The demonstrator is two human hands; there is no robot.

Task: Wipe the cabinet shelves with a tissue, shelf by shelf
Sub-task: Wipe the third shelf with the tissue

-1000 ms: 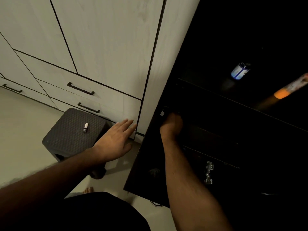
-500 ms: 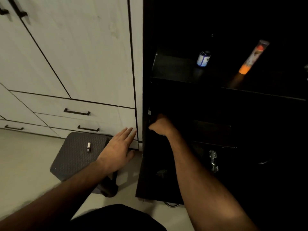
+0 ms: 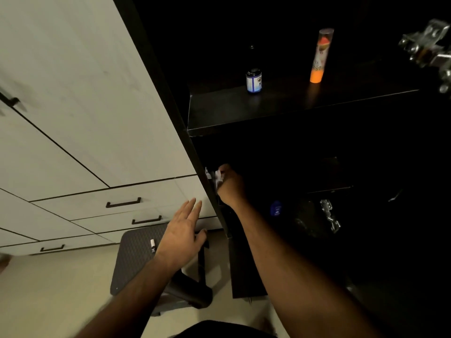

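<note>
We face a dim room with a pale floor [image 3: 48,289] and, on the left, a wall of white wardrobe panels [image 3: 80,93] with drawers carrying thin black bar handles [image 3: 123,202]. Low against them stands a dark textured stool [image 3: 139,252], and on its top lies a small white tube [image 3: 152,245]. Our left hand [image 3: 183,235] hovers over the stool's right edge, fingers straight and loosely spread, holding nothing. Just right of it rises the black side panel of the open cabinet [image 3: 170,98]. At that panel's inner edge, on a lower shelf too dark to make out, our right hand [image 3: 230,185] has its fingers curled round a crumpled white tissue [image 3: 218,178], pressed against the panel. Above, a black shelf [image 3: 244,111] carries a small blue-labelled bottle [image 3: 254,80] and, farther right, a tall orange tube [image 3: 321,56], well apart. Metal door hinges [image 3: 429,48] glint at the far right.
</note>
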